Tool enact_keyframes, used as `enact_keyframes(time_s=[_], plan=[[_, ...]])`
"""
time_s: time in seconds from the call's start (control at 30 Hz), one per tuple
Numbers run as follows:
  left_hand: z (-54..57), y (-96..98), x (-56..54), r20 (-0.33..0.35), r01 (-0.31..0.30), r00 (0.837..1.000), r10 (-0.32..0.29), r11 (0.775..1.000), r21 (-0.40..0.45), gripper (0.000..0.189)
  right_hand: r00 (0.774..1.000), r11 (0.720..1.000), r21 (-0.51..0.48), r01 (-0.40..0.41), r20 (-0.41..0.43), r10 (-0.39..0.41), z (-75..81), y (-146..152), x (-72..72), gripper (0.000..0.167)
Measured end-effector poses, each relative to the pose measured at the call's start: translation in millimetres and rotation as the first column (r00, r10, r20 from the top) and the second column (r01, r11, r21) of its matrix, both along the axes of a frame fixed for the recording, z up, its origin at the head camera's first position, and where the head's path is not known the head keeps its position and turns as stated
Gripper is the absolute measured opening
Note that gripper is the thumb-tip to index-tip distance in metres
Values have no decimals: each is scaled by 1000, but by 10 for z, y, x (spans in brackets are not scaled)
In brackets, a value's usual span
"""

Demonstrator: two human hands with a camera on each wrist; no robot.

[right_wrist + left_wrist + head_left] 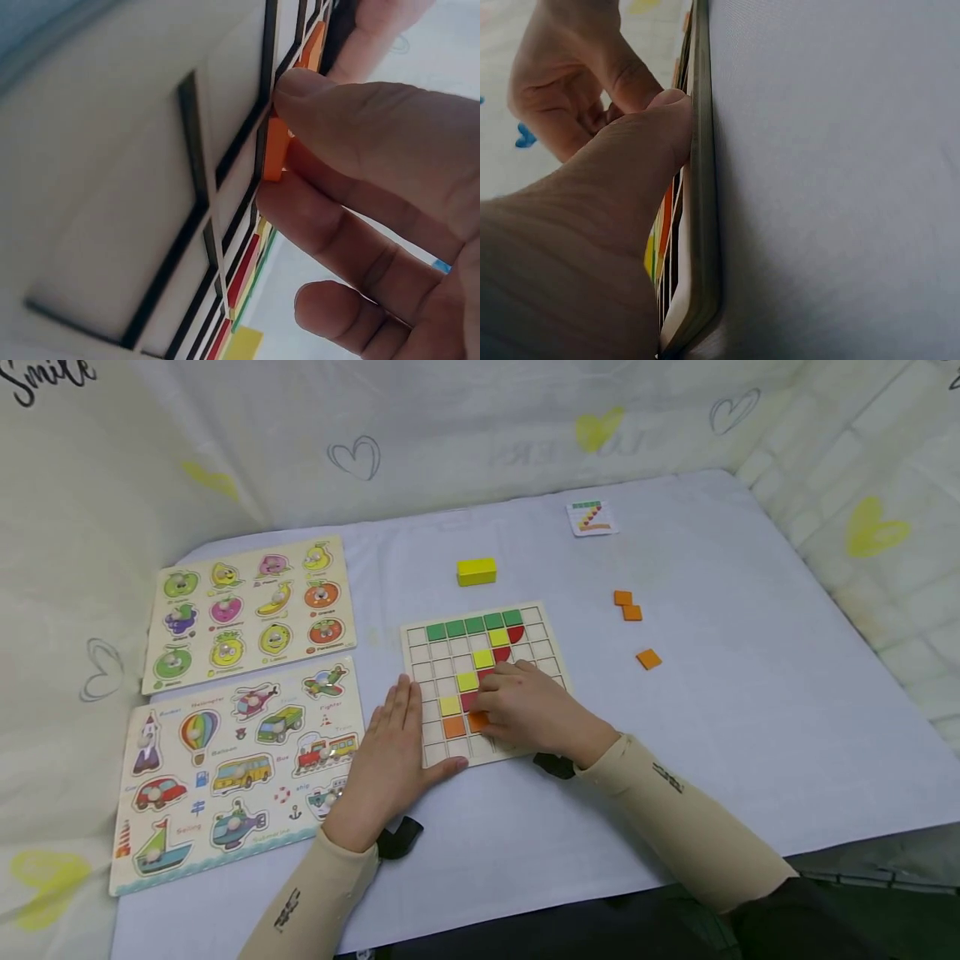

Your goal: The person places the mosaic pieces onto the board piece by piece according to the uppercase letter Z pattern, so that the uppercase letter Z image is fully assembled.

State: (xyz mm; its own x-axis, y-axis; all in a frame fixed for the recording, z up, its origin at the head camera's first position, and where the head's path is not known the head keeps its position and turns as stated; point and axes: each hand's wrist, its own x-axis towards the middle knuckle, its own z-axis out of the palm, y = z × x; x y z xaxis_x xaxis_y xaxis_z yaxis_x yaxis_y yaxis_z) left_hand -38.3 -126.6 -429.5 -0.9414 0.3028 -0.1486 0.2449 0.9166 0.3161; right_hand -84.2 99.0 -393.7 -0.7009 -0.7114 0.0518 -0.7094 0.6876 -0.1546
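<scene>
A wooden grid board [422, 671] lies on the table. My left hand [390, 760] rests along its left side with straight fingers, the thumb on the near edge. My right hand [528, 706] pinches an orange square tile [276, 150] between thumb and fingers, at a cell in a low row of the grid. Left of that cell sits another orange tile [453, 727]. A row of green tiles [474, 625] runs along the top, with yellow tiles [483, 658] and red pieces [515, 633] slanting down below it. The right hand hides some cells.
Three loose orange tiles [648, 659] lie right of the board. A yellow block [476, 572] stands behind it, and a pattern card [592, 517] lies farther back. On the left are a fruit puzzle [300, 639] and a vehicle puzzle [277, 768], the latter close to the left hand.
</scene>
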Motion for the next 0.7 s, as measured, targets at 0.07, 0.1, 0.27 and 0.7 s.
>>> enact_keyframes(time_s=[0.07,0.1,0.27,0.7], plan=[[6,-2,1,0,1,1000,-1,1000,0,126,1000,1000,-5,-8,-6,8,-4,-9,0,25],[8,-2,2,0,1,1000,-1,1000,-1,126,1000,1000,-7,-9,-5,9,-3,-13,1,25],[20,1,-14,-3,4,1000,-4,1000,-10,125,1000,1000,-16,-1,-4,0,-12,7,-13,24],[-9,-1,19,0,-9,1000,9,1000,6,126,980,974,-115,198,45,-194,-2,830,-143,27]])
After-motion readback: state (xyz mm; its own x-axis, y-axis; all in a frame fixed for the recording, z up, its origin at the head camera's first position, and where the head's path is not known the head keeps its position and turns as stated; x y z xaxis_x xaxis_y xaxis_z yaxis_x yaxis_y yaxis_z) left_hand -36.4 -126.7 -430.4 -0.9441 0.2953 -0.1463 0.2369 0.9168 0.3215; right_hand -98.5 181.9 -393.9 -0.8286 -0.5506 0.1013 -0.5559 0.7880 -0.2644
